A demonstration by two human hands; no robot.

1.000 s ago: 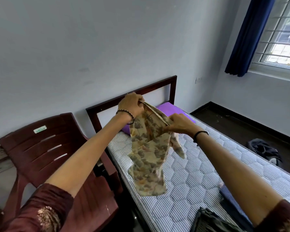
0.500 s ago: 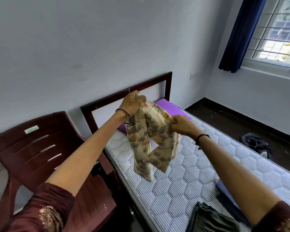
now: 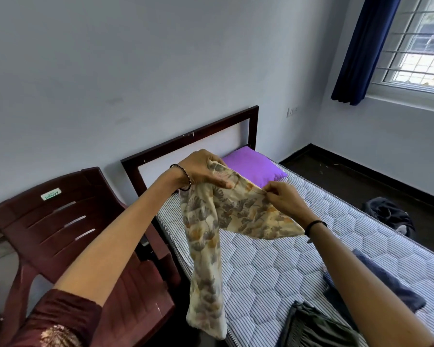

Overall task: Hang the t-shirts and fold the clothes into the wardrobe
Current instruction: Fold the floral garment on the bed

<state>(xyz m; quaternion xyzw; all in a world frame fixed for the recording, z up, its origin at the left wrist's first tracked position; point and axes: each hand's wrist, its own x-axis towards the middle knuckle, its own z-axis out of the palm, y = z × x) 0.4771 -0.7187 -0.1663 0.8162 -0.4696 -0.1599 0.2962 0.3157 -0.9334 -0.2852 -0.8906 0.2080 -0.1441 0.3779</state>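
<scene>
Over the bed (image 3: 261, 266) and beside the maroon chair (image 3: 60, 229) the floral garment (image 3: 208, 236) hangs in the air, long axis dropping straight below the left hand (image 3: 201, 171), whose grip clutches one top corner while the right hand (image 3: 285, 200) pinches the other; the chair's label (image 3: 51, 195) reads DELUX
</scene>
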